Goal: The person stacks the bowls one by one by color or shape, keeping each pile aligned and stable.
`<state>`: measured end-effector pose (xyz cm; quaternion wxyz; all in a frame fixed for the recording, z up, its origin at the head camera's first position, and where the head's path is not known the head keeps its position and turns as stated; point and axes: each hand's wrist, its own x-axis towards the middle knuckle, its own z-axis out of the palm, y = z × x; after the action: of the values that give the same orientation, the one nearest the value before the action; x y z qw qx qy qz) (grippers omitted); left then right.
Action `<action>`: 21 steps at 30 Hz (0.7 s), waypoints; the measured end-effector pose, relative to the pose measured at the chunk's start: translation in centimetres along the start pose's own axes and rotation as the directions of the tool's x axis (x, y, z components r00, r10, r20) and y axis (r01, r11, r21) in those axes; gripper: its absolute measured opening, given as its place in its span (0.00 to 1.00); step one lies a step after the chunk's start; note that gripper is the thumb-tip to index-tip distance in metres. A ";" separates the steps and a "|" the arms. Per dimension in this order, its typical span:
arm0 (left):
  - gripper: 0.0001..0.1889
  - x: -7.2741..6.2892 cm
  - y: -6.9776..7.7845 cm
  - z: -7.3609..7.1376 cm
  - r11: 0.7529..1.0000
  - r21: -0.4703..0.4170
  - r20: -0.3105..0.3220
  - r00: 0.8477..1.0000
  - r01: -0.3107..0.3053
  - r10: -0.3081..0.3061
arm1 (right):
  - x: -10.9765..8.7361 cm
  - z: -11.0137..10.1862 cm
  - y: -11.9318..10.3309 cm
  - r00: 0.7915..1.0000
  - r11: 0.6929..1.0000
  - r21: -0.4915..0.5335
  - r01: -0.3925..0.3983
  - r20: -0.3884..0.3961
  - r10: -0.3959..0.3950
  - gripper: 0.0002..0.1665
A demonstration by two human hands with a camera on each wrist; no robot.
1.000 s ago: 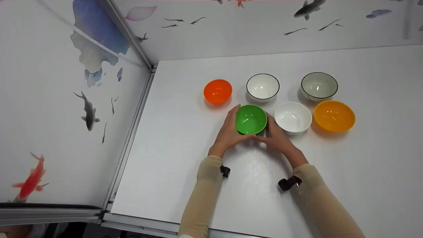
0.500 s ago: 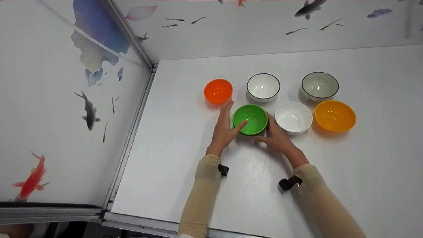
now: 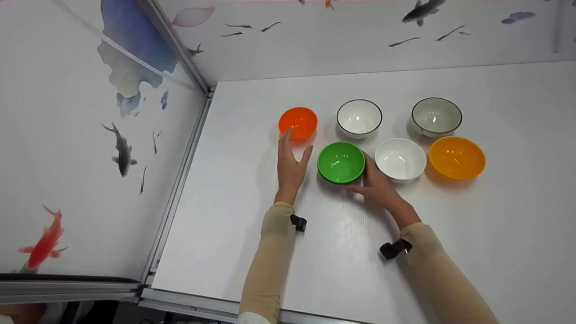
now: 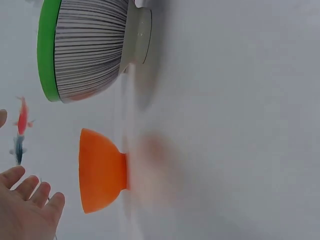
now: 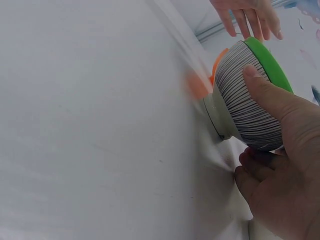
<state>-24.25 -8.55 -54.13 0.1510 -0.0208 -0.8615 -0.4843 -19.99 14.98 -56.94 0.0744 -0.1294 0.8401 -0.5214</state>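
Grips in right hand (image 3: 377, 185) a round, black-striped, ceramic-looking bowl (image 5: 240, 104), apparently with a round, glossy green bowl (image 3: 341, 162) inside; spreads left hand (image 3: 291, 170), empty, just beside a round, smooth orange bowl (image 3: 300, 120), presumably to fetch it; next probably needs a grip round it

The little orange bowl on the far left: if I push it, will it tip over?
If pushed up high, the orange bowl might tip, since the left wrist view shows it narrowing toward the bottom. It's probably stiff, because its sides curve evenly without sagging. It could feel slippery too, as it looks shiny inside.
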 end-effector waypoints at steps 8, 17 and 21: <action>0.37 1.6 -0.9 -0.8 0.988 -0.113 -0.035 0.994 0.102 -0.107 | 0.0 -0.1 0.0 1.000 1.000 -0.004 -0.006 0.002 0.006 0.66; 0.37 2.9 -2.0 -1.2 0.942 -0.214 -0.055 0.960 0.258 -0.275 | 0.1 -0.1 0.1 1.000 1.000 -0.024 -0.013 0.008 0.014 0.66; 0.36 3.3 -2.4 -1.1 0.905 -0.257 -0.026 0.934 0.339 -0.357 | 0.1 0.0 0.1 1.000 0.999 -0.030 -0.017 0.009 0.017 0.66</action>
<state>-27.62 -11.11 -54.69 0.0895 0.1318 -0.7779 -0.6078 -20.14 15.00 -56.97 0.0807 -0.1258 0.8486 -0.5074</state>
